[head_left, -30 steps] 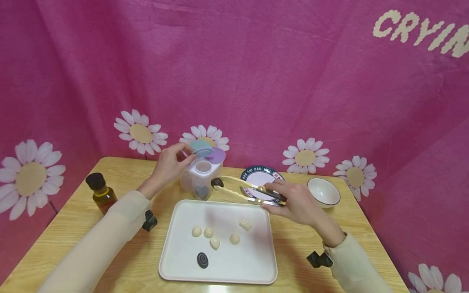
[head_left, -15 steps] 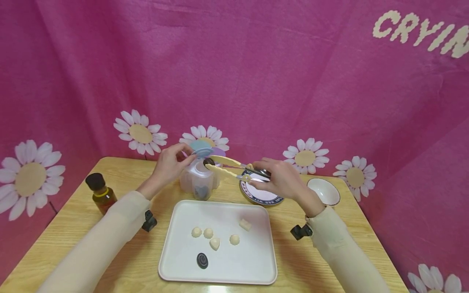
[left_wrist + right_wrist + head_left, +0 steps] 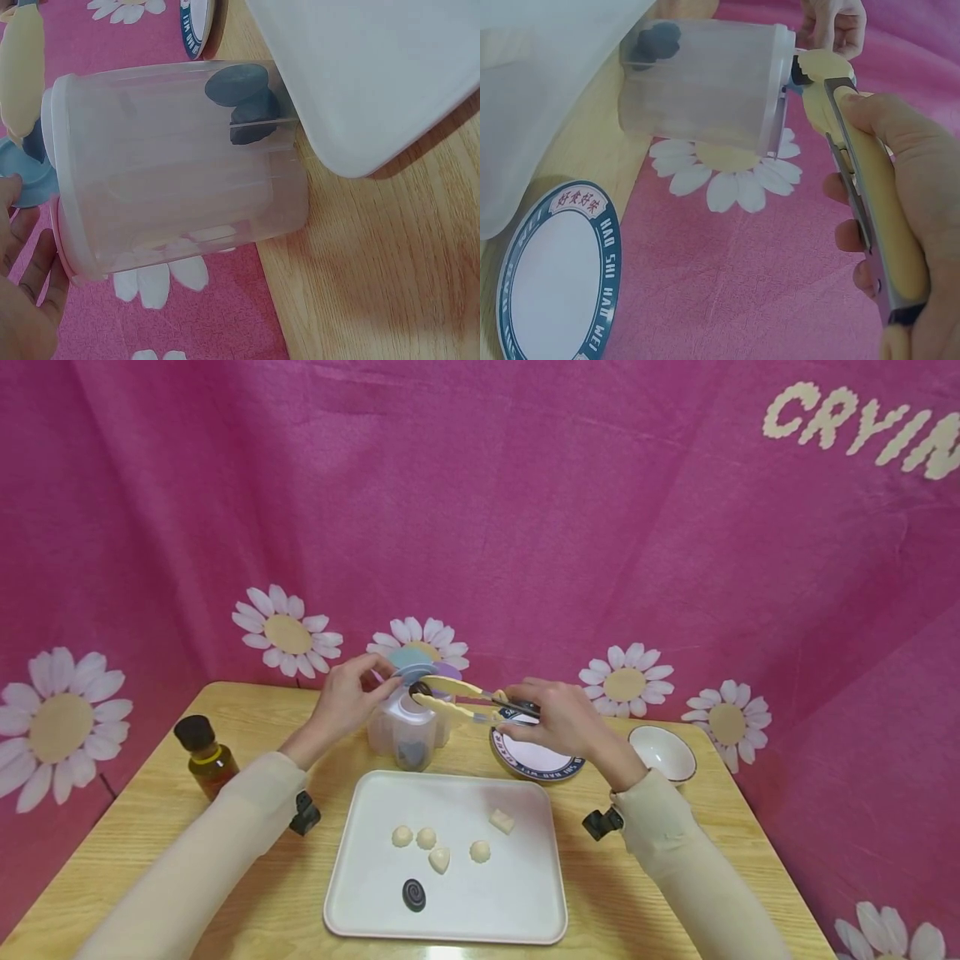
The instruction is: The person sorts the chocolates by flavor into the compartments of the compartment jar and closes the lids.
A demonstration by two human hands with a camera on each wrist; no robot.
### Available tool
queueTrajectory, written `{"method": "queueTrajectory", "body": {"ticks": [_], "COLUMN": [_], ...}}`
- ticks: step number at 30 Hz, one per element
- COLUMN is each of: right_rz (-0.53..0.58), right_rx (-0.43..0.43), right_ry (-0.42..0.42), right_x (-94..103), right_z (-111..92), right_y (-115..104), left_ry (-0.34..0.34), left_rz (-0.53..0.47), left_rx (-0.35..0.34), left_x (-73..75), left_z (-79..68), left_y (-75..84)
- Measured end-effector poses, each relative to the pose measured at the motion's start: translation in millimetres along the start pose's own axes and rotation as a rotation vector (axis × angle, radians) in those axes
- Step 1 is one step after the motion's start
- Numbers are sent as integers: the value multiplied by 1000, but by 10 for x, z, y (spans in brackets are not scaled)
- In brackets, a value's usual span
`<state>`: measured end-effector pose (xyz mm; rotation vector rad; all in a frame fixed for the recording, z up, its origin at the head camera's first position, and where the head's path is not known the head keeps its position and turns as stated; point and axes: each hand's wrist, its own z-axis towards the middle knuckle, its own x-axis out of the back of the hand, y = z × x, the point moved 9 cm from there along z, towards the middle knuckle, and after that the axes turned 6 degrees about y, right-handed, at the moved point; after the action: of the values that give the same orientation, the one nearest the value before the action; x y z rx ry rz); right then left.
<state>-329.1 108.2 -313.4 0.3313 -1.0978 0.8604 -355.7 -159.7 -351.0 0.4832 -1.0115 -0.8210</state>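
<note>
My left hand (image 3: 348, 697) pinches the raised blue lid (image 3: 30, 176) of a translucent storage container (image 3: 157, 165). Dark chocolates (image 3: 236, 84) lie at the bottom of its front compartment. My right hand (image 3: 558, 722) grips a pair of tongs (image 3: 870, 202) with cream, scalloped tips. Between those tips sits a dark chocolate (image 3: 420, 691), just over the uncovered opening; in the right wrist view it is partly hidden by the tongs. In front stands a white tray (image 3: 367, 902) bearing several white chocolates (image 3: 439, 860) and one dark oval swirl chocolate (image 3: 414, 895).
A dark-capped oil bottle (image 3: 212, 764) stands at the left. Behind and below my right hand is a blue-rimmed plate (image 3: 609, 262), with a white bowl (image 3: 663, 752) farther right. A pink cloth (image 3: 495, 527) hangs behind the wooden table (image 3: 300, 877).
My right hand has moved left and away from me, carrying the dark chocolate in the tongs from beside the container to over its opening. My left hand has stayed on the lid.
</note>
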Motion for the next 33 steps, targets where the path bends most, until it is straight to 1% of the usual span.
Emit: {"method": "queueTrajectory", "body": {"ticks": [6, 13, 16, 22, 26, 29, 33], "right_rz": [-19, -56, -54, -108, -158, -184, -178], "right_rx": [10, 39, 38, 40, 70, 94, 142], "right_ry": [6, 18, 7, 1, 15, 7, 9], "right_x": [12, 108, 154, 235, 285, 294, 288], "right_z": [-23, -144, -233, -444, -602, -721, -874], "right_y": [-14, -58, -78, -110, -174, -233, -321], "left_ry": [-5, -12, -11, -10, -9, -10, -10], "left_rz": [-1, -1, -3, -8, -8, -7, -6], "left_rx": [4, 18, 16, 16, 10, 13, 21], "left_x": [-12, -15, -11, -6, -7, -7, -2], "left_z": [-4, -13, -11, -11, -5, -1, -1], "left_y": [-27, -45, -36, -25, -24, -25, -25]}}
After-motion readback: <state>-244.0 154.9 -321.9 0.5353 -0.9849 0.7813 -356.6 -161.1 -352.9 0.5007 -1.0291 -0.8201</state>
